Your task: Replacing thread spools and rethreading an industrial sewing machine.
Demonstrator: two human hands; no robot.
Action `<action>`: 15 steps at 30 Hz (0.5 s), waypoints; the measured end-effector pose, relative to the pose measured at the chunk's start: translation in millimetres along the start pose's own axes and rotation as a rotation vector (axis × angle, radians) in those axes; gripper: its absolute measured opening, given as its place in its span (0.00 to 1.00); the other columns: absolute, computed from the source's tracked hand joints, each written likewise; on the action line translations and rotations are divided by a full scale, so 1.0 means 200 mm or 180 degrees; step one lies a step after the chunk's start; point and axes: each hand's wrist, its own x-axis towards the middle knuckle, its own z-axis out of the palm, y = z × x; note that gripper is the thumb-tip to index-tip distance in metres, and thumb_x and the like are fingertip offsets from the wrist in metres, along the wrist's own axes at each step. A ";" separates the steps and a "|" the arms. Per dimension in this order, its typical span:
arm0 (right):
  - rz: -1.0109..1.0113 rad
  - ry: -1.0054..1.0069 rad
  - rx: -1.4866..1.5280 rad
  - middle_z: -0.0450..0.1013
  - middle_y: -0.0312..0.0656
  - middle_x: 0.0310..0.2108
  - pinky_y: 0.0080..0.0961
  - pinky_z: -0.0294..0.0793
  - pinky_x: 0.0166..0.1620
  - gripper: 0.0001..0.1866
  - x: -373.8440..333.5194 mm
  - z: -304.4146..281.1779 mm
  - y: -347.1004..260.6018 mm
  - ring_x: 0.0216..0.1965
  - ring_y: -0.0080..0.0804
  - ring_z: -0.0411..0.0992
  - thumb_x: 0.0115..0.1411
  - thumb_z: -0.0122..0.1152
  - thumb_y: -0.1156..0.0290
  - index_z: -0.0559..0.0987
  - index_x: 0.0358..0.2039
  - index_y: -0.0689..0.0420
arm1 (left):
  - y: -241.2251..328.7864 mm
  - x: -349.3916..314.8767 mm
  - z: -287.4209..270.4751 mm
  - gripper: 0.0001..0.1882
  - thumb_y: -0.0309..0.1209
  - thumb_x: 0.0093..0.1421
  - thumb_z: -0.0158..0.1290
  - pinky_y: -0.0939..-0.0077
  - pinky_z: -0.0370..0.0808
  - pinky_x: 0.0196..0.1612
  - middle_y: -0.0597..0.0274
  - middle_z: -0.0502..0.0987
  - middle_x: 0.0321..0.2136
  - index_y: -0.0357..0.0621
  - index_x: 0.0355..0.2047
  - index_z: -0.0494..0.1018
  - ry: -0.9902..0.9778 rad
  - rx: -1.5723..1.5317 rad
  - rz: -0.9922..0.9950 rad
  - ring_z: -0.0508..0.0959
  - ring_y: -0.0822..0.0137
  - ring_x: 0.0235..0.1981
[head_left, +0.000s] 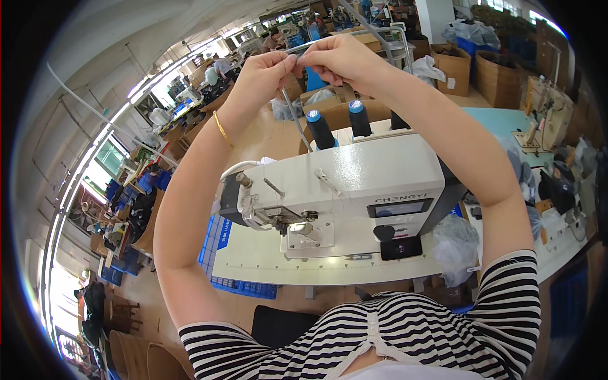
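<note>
Both my hands are raised high above a white sewing machine (354, 190). My left hand (266, 73) and my right hand (339, 57) meet fingertip to fingertip, pinching a fine thread at the metal thread stand rod (297, 123). The thread itself is too thin to make out clearly. Two dark thread cones (320, 130) with blue tops stand behind the machine, just below my hands. A gold bangle sits on my left wrist.
The machine stands on a pale worktable (266, 259) with a blue crate (218, 240) beside it on the left. A crumpled plastic bag (456, 247) lies at the right. Cardboard boxes (453, 66) and other sewing stations fill the room behind; other people work far off.
</note>
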 end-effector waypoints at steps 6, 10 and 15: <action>0.0114 -0.0047 -0.0081 0.69 0.32 0.18 0.12 0.58 0.16 0.11 -0.01 -0.03 -0.03 0.15 0.15 0.64 0.61 0.58 0.65 0.78 0.29 0.60 | 0.00 0.00 0.01 0.14 0.36 0.64 0.50 0.80 0.66 0.24 0.69 0.71 0.16 0.39 0.29 0.78 -0.0082 0.1280 0.0379 0.68 0.77 0.18; 0.0235 -0.0160 -0.0544 0.70 0.34 0.18 0.12 0.61 0.17 0.12 -0.03 -0.01 -0.08 0.15 0.16 0.67 0.62 0.57 0.63 0.77 0.29 0.60 | -0.03 -0.01 0.02 0.13 0.35 0.63 0.50 0.75 0.70 0.27 0.60 0.75 0.18 0.37 0.32 0.78 0.0168 0.1943 0.1172 0.71 0.68 0.20; -0.0120 -0.0466 -0.1271 0.72 0.36 0.19 0.16 0.67 0.18 0.13 -0.02 -0.08 -0.05 0.16 0.19 0.70 0.59 0.57 0.64 0.76 0.26 0.62 | 0.00 -0.01 0.01 0.13 0.35 0.63 0.51 0.72 0.70 0.27 0.57 0.76 0.19 0.36 0.32 0.78 -0.0117 0.2224 0.1059 0.71 0.66 0.19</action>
